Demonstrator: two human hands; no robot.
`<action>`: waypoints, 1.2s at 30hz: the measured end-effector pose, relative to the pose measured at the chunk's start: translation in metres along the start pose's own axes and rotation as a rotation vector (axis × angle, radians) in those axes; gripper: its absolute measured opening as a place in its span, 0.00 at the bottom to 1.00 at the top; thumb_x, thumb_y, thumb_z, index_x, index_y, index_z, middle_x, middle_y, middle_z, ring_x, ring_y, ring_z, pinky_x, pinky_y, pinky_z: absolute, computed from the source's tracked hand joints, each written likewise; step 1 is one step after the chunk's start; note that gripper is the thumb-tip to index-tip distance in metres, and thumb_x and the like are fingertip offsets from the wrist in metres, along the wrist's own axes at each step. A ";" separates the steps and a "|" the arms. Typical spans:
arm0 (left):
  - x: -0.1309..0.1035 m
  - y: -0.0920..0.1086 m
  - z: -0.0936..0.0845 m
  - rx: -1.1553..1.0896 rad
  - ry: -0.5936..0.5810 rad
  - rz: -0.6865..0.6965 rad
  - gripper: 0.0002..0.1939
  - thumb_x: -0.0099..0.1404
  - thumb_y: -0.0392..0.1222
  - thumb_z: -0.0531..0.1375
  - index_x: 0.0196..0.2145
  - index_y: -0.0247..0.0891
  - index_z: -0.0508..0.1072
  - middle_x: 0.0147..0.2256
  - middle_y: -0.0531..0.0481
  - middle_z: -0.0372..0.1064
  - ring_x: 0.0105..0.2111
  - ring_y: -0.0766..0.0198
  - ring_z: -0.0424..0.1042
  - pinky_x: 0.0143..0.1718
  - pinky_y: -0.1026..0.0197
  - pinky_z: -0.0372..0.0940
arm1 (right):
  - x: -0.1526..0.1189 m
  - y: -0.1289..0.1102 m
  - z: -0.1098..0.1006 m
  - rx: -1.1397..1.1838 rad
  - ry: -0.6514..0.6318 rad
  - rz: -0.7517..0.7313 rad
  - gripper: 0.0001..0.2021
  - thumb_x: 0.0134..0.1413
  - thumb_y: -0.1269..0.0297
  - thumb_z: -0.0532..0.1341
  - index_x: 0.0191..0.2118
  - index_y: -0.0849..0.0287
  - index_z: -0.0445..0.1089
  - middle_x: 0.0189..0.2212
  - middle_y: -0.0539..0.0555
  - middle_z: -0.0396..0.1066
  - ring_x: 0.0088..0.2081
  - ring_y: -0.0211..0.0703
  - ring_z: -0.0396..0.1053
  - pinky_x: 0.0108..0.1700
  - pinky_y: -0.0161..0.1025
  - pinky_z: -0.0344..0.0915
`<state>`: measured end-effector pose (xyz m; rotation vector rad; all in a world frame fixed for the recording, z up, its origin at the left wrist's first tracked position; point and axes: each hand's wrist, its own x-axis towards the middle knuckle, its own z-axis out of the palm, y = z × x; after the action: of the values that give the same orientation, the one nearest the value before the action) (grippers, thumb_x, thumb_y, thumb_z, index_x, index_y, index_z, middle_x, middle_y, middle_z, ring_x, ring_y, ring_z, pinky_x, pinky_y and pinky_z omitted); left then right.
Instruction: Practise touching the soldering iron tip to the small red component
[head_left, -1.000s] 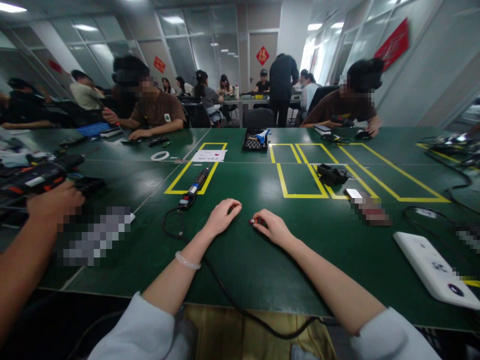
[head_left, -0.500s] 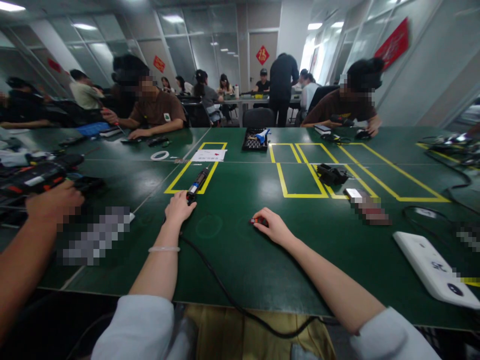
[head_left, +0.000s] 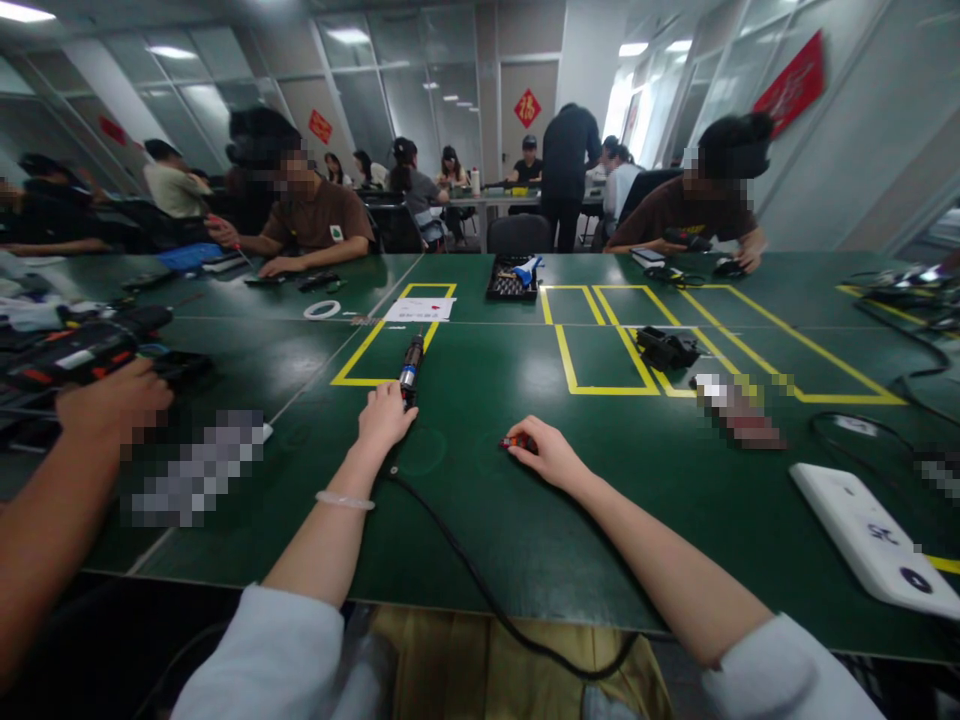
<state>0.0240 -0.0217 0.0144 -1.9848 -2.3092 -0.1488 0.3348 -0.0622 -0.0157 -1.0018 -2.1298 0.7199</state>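
My left hand [head_left: 386, 417] is wrapped round the rear of a slim dark electric screwdriver [head_left: 411, 362] with a blue and silver band. Its thin tip points away from me, into the yellow-taped outline on the left. A black cord [head_left: 450, 540] emerges near my left wrist and runs over the table's front edge; where it joins the tool is hidden. Resting on the green tabletop, my right hand [head_left: 549, 452] is closed round a small red-and-black object [head_left: 517, 441]. Most of that object is covered by my fingers, so its kind does not show.
At the left, another person's hand [head_left: 112, 400] touches a black-and-orange tool [head_left: 75, 350]. A black device [head_left: 666, 349] lies across yellow tape on the right. Farther right is a white case [head_left: 874, 535]. A black tray [head_left: 512, 290] stands at the back.
My left hand has slid to the right with the electric screwdriver, which now points more directly away from me. The cord's near end shifted right too. My right hand stays put.
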 end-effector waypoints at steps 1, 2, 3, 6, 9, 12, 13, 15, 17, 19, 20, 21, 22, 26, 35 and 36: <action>-0.003 0.005 -0.001 -0.001 0.004 0.016 0.25 0.64 0.49 0.56 0.56 0.35 0.61 0.54 0.36 0.61 0.51 0.46 0.63 0.45 0.50 0.67 | 0.000 0.000 0.000 0.000 0.000 -0.001 0.05 0.55 0.71 0.62 0.39 0.59 0.69 0.35 0.52 0.67 0.35 0.38 0.66 0.38 0.35 0.62; -0.005 0.010 -0.001 -0.005 0.006 0.034 0.25 0.64 0.49 0.56 0.55 0.35 0.61 0.53 0.36 0.61 0.51 0.47 0.63 0.45 0.51 0.67 | 0.000 0.001 0.000 0.001 0.001 -0.003 0.05 0.55 0.71 0.62 0.39 0.59 0.69 0.35 0.51 0.67 0.35 0.38 0.65 0.38 0.35 0.62; -0.008 0.015 -0.001 -0.011 0.008 0.056 0.25 0.64 0.49 0.56 0.55 0.35 0.61 0.53 0.36 0.61 0.50 0.48 0.63 0.44 0.51 0.66 | 0.000 0.001 0.001 0.002 0.003 -0.007 0.06 0.55 0.71 0.61 0.39 0.59 0.69 0.35 0.51 0.67 0.35 0.38 0.65 0.37 0.35 0.62; -0.017 0.031 0.001 -0.043 0.023 0.133 0.26 0.64 0.49 0.57 0.57 0.36 0.60 0.54 0.37 0.60 0.51 0.49 0.63 0.45 0.52 0.66 | 0.000 0.002 0.001 0.006 0.008 -0.019 0.05 0.55 0.71 0.62 0.39 0.59 0.69 0.34 0.51 0.66 0.34 0.38 0.65 0.37 0.34 0.61; -0.025 0.049 0.003 -0.092 0.041 0.222 0.28 0.64 0.48 0.57 0.59 0.37 0.58 0.56 0.39 0.59 0.51 0.50 0.62 0.46 0.52 0.66 | 0.000 0.002 0.001 0.028 0.006 -0.016 0.05 0.55 0.71 0.62 0.39 0.59 0.69 0.34 0.51 0.66 0.33 0.37 0.65 0.36 0.34 0.61; -0.034 0.067 0.005 -0.145 0.026 0.298 0.29 0.63 0.49 0.58 0.59 0.38 0.57 0.57 0.40 0.59 0.52 0.50 0.62 0.47 0.52 0.66 | 0.000 0.002 0.001 0.051 0.008 -0.018 0.07 0.55 0.71 0.61 0.41 0.58 0.67 0.34 0.51 0.66 0.33 0.37 0.64 0.35 0.34 0.61; -0.036 0.072 0.005 -0.163 0.021 0.320 0.30 0.63 0.49 0.58 0.59 0.38 0.57 0.57 0.40 0.59 0.52 0.51 0.62 0.47 0.53 0.66 | 0.000 0.002 0.001 0.055 0.011 -0.024 0.07 0.55 0.71 0.61 0.41 0.58 0.67 0.34 0.50 0.66 0.32 0.37 0.64 0.35 0.34 0.61; -0.041 0.081 0.005 -0.194 0.012 0.365 0.30 0.63 0.49 0.59 0.59 0.38 0.57 0.57 0.41 0.59 0.53 0.51 0.62 0.48 0.53 0.65 | -0.001 0.002 0.000 0.053 0.018 -0.041 0.05 0.56 0.71 0.60 0.39 0.58 0.67 0.33 0.50 0.65 0.32 0.36 0.63 0.35 0.33 0.61; -0.046 0.088 0.004 -0.226 0.002 0.409 0.30 0.63 0.48 0.59 0.60 0.39 0.57 0.57 0.42 0.59 0.53 0.52 0.62 0.50 0.53 0.65 | -0.001 0.001 -0.001 0.037 0.026 -0.054 0.02 0.57 0.70 0.60 0.37 0.58 0.66 0.33 0.50 0.64 0.32 0.36 0.63 0.35 0.33 0.60; -0.049 0.092 0.004 -0.265 -0.016 0.453 0.30 0.63 0.48 0.59 0.60 0.40 0.57 0.58 0.43 0.59 0.54 0.53 0.62 0.52 0.53 0.64 | -0.001 0.001 -0.002 0.011 0.036 -0.055 0.01 0.58 0.70 0.59 0.36 0.58 0.66 0.33 0.50 0.63 0.32 0.37 0.62 0.36 0.34 0.60; -0.050 0.093 0.003 -0.287 -0.025 0.475 0.30 0.63 0.48 0.59 0.60 0.40 0.57 0.58 0.43 0.59 0.54 0.53 0.62 0.53 0.53 0.63 | -0.001 0.001 -0.003 -0.001 0.038 -0.053 0.01 0.58 0.69 0.59 0.36 0.58 0.65 0.33 0.50 0.63 0.32 0.37 0.62 0.36 0.34 0.59; -0.051 0.094 0.003 -0.309 -0.034 0.496 0.30 0.63 0.48 0.59 0.60 0.41 0.57 0.58 0.43 0.59 0.54 0.53 0.62 0.53 0.53 0.62 | -0.001 0.001 -0.003 -0.013 0.037 -0.049 0.01 0.58 0.69 0.59 0.35 0.58 0.65 0.33 0.50 0.63 0.31 0.37 0.61 0.36 0.34 0.59; -0.052 0.094 0.003 -0.329 -0.041 0.515 0.30 0.63 0.48 0.58 0.60 0.41 0.57 0.58 0.44 0.59 0.54 0.54 0.62 0.54 0.53 0.62 | -0.001 0.001 -0.003 -0.025 0.035 -0.047 0.01 0.58 0.69 0.59 0.35 0.58 0.65 0.32 0.50 0.62 0.31 0.37 0.61 0.35 0.34 0.59; -0.055 0.096 0.004 -0.387 -0.062 0.572 0.31 0.62 0.48 0.59 0.61 0.41 0.57 0.58 0.43 0.58 0.55 0.53 0.61 0.54 0.52 0.62 | -0.001 0.002 -0.001 -0.071 0.026 -0.053 0.02 0.59 0.67 0.58 0.35 0.57 0.64 0.32 0.50 0.61 0.32 0.38 0.61 0.36 0.34 0.59; -0.062 0.101 0.002 -0.434 -0.097 0.676 0.32 0.62 0.47 0.59 0.62 0.43 0.55 0.59 0.44 0.57 0.56 0.53 0.60 0.54 0.53 0.62 | 0.000 0.002 0.003 -0.181 0.027 -0.095 0.01 0.59 0.68 0.59 0.37 0.56 0.67 0.38 0.52 0.65 0.38 0.41 0.65 0.39 0.35 0.62; -0.063 0.101 0.002 -0.431 -0.098 0.682 0.32 0.62 0.46 0.59 0.62 0.43 0.55 0.59 0.44 0.57 0.56 0.53 0.60 0.54 0.53 0.62 | 0.000 0.002 0.003 -0.191 0.027 -0.106 0.01 0.59 0.68 0.59 0.37 0.56 0.67 0.39 0.53 0.66 0.40 0.42 0.66 0.40 0.36 0.63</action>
<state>0.1332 -0.0677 0.0059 -2.9182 -1.5983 -0.5319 0.3334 -0.0613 -0.0184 -0.9821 -2.2404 0.4562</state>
